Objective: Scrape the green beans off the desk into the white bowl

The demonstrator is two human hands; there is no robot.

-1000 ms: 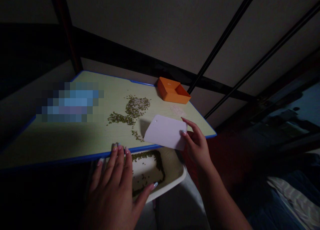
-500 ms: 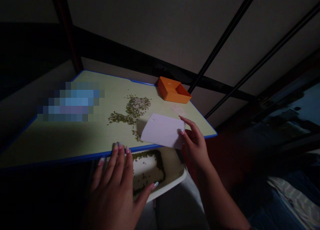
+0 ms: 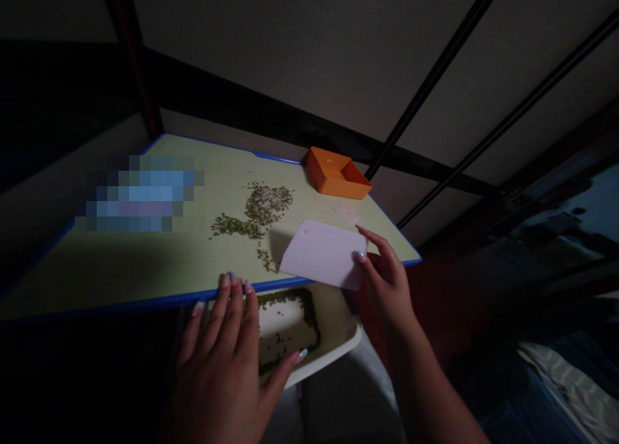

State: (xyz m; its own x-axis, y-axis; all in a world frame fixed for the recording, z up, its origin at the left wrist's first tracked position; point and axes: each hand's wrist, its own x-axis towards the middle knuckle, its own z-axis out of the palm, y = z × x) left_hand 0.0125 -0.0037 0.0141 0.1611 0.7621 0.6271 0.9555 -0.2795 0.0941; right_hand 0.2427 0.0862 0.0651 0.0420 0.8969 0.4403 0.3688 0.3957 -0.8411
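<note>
A white plastic scraper (image 3: 325, 254) with a small hole near one corner is pinched by its right end in my right hand (image 3: 387, 273). It is held tilted over the front of the pale green table (image 3: 203, 263). Left of it, small green beans (image 3: 235, 226) are scattered, with a heap mixed with white grains (image 3: 268, 202) behind. My left hand (image 3: 227, 354) has its fingers spread, tips at the table's blue edge and thumb over the rim of a white basin (image 3: 333, 355). Green beans (image 3: 309, 308) line the basin's floor edges, partly hidden by that hand.
An orange open box (image 3: 338, 174) stands at the table's back right, with a thin patch of white grains (image 3: 345, 212) before it. A blurred-out blue item (image 3: 149, 196) lies on the left. Wall panels rise directly behind the table. Fabric (image 3: 561, 373) lies at lower right.
My right hand and the scraper have shifted slightly to the right, away from the small trail of beans. My left hand has stayed in place.
</note>
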